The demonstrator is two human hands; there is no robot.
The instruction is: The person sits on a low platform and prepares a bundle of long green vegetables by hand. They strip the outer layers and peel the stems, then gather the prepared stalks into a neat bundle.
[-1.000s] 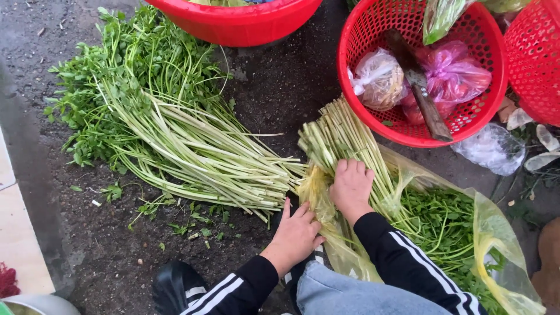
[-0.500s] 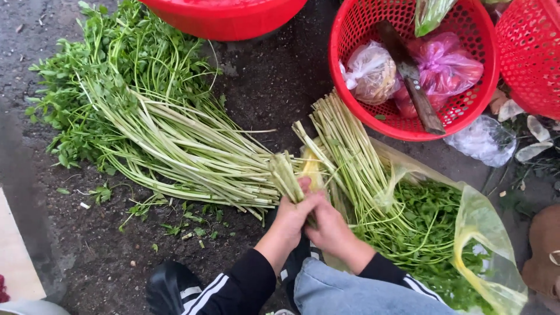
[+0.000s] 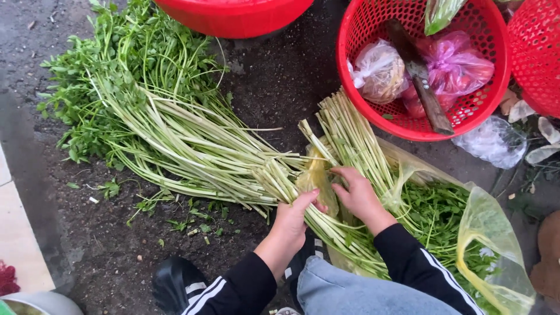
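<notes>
A bundle of long pale-green leafy stalks (image 3: 350,146) lies on the dark ground, half inside a yellow translucent plastic bag (image 3: 496,233). The left hand (image 3: 291,219) pinches the bag's edge; the right hand (image 3: 359,195) is curled over the stalks. Light, limp, bruisable, they are judged best gripped near the firm cut ends.

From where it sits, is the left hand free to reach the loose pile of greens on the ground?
Probably yes: the left hand rests at the stalk ends of the loose greens, with only bare ground between them.
</notes>
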